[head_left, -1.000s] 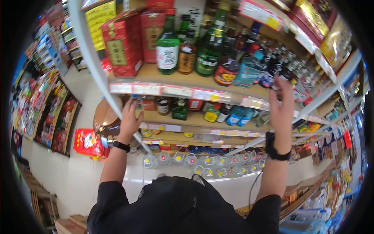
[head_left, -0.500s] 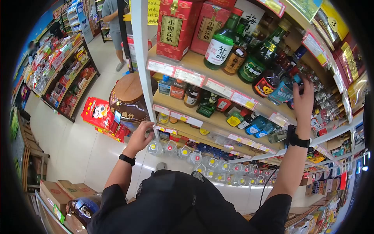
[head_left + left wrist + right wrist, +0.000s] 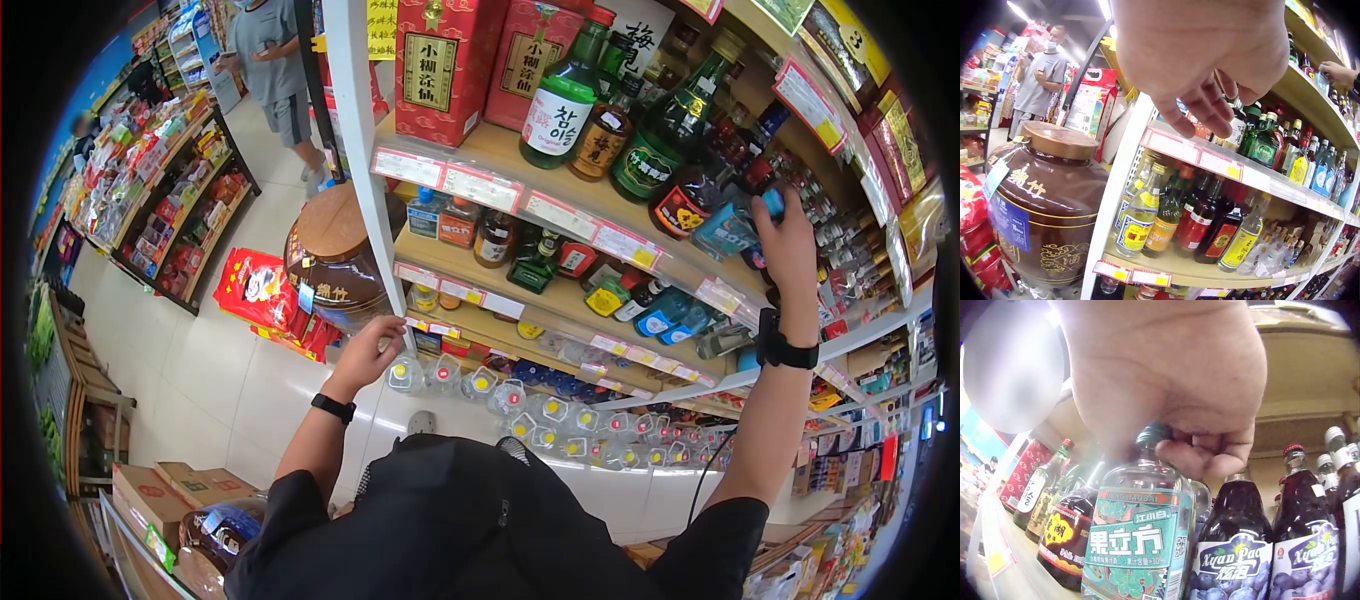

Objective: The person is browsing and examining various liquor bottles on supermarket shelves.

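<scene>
My right hand pinches the cap of a clear bottle with a teal label at the upper shelf's front. In the right wrist view, the fingers curl at the teal cap above that bottle; a dark bottle with a blueberry label stands beside it, and a dark bottle with a red and yellow label on the other side. My left hand holds nothing, its fingers loosely bent near the white shelf post. The left wrist view shows that hand in front of a shelf edge with price tags.
A large brown jar with red bags stands left of the shelf post. Clear plastic jugs line the floor below. A person in grey stands in the aisle; cardboard boxes are at lower left.
The head view has swung, bringing the aisle and person into sight. My right hand has come onto the teal-labelled bottle's cap; my left hand has lowered to beside the post.
</scene>
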Demonstrator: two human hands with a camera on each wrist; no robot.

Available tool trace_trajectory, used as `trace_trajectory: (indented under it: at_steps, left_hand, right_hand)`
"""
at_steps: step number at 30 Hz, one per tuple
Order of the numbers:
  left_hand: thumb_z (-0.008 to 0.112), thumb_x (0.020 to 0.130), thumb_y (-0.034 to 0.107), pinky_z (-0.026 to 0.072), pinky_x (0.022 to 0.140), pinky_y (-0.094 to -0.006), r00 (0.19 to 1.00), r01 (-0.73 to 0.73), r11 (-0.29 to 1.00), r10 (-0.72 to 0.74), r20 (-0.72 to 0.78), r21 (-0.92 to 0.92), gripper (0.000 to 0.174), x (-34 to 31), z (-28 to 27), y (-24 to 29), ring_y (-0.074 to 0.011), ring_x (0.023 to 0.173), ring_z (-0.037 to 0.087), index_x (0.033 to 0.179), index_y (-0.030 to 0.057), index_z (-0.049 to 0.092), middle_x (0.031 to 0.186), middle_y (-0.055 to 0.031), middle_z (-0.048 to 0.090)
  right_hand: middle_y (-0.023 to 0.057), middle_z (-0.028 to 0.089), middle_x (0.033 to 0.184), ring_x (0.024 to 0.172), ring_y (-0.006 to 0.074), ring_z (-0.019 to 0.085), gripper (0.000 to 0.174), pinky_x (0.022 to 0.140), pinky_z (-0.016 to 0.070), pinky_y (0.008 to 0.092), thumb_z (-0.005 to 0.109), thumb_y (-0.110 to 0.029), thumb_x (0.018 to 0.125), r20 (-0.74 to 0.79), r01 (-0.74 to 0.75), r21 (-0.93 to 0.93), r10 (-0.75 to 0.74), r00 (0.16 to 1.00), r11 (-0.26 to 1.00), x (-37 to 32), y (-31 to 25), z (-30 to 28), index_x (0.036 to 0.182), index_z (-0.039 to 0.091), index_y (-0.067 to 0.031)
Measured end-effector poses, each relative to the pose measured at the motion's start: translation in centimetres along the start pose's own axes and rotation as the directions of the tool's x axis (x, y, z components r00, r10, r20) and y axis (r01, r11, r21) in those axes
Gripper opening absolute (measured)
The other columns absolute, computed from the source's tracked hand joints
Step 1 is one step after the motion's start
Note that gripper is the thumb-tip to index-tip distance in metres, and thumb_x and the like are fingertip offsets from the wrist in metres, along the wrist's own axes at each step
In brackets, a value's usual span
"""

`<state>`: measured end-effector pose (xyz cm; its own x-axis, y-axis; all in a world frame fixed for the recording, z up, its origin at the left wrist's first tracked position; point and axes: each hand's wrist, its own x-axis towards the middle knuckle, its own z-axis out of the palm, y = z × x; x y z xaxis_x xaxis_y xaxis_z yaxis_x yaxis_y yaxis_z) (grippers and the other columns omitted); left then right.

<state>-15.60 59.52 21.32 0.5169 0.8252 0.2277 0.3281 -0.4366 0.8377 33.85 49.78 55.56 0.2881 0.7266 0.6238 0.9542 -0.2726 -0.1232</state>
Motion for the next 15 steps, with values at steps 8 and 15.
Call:
trace_trajectory:
  at_steps: [8,15]
  left_hand:
    - [0.060,0.088,0.005,0.0514,0.078,-0.0327,0.998,-0.044,0.999,0.044,0.045,0.010,0.027,1.1,0.6,-0.5,-0.0223,0.094,0.065,0.115,0.0037,0.057,0.101,-0.0103,0.065]
    - [0.059,0.089,0.005,0.0523,0.072,-0.0326,0.994,0.004,1.000,-0.003,0.111,-0.011,0.021,1.9,0.7,-1.1,-0.0245,0.092,0.065,0.110,0.0037,0.059,0.100,-0.0105,0.064]
  right_hand:
    - [0.0132,0.062,0.075,0.060,0.0246,0.059,0.031,0.059,0.0468,0.0344,0.064,-0.029,0.092,-0.068,-0.001,0.047,0.005,0.998,0.999,-3.7,-1.3,-2.0,0.111,0.054,-0.0053]
    - [0.0100,0.058,0.110,0.090,0.0188,0.055,0.034,0.080,0.0432,0.0282,0.063,-0.021,0.093,-0.234,-0.128,0.411,0.240,0.942,0.903,-11.6,-0.2,-9.5,0.119,0.052,-0.0018]
